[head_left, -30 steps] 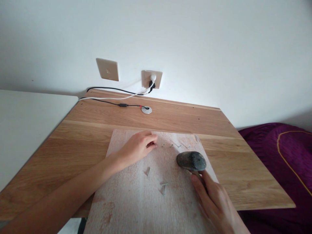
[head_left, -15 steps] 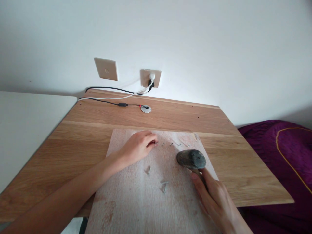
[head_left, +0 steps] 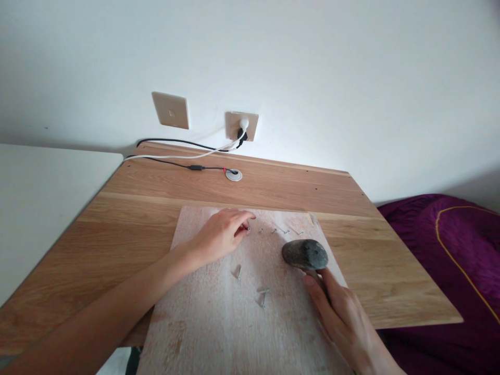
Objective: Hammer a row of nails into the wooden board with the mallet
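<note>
My left hand point(head_left: 222, 232) rests near the far edge of a pale, worn wooden board point(head_left: 211, 323). Its fingers are closed around a small nail point(head_left: 249, 229), whose head shows beside the thumb; the forefinger sticks out above it. In my right hand point(head_left: 344, 312) is a hammer point(head_left: 304, 254) with a dark, scuffed head, held by its handle just over the right part of the board. Several nails, among them a bent-looking nail point(head_left: 300, 232), stand in a row to the right of my left hand. Loose nails point(head_left: 263, 298) lie nearer, mid-board.
The board lies on a wooden desk point(head_left: 390, 271). Behind it are a cable grommet point(head_left: 234, 175), cables point(head_left: 175, 157) and a wall socket point(head_left: 250, 125) with plugs. A white surface point(head_left: 50, 198) adjoins at left; purple fabric point(head_left: 422, 229) lies at right.
My left forefinger has lifted slightly away from the nail, so its head shows more clearly. The hammer and my right hand are almost where they were; the view has shifted slightly.
</note>
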`<state>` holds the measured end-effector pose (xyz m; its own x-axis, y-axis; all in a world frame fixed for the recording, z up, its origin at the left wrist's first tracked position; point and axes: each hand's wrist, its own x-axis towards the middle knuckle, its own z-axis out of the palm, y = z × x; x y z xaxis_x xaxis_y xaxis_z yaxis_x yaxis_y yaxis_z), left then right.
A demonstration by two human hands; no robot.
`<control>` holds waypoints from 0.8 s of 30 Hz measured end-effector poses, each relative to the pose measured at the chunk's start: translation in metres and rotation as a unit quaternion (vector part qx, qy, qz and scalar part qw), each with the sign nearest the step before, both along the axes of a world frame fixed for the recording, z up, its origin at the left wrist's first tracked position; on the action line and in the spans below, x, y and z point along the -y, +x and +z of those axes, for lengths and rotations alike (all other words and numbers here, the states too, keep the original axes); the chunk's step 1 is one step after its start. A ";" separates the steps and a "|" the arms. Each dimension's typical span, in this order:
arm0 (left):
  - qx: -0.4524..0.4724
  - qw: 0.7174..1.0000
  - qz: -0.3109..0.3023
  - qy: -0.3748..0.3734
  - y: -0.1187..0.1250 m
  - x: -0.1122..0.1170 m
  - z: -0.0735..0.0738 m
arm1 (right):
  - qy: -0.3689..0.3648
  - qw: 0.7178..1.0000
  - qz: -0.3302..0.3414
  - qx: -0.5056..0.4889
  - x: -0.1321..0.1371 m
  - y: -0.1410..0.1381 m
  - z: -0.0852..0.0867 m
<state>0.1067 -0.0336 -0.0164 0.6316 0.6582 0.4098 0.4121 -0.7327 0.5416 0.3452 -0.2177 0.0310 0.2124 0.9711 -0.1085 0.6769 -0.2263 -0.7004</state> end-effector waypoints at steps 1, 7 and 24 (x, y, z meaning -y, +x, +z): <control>0.003 1.000 -0.003 -0.001 0.000 0.000 0.000 | -0.001 1.000 -0.002 -0.001 0.000 -0.001 0.000; 0.018 1.000 -0.005 -0.004 0.001 -0.001 0.001 | -0.026 0.999 -0.021 -0.041 0.004 -0.004 0.003; 0.044 0.998 -0.025 -0.045 0.001 -0.004 0.000 | 0.004 0.984 0.179 0.014 -0.056 -0.043 0.027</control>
<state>0.1077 -0.0299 -0.0164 0.6294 0.6629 0.4055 0.3238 -0.6981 0.6386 0.3024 -0.1622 0.0575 -0.1415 0.9849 -0.0999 0.7317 0.0361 -0.6807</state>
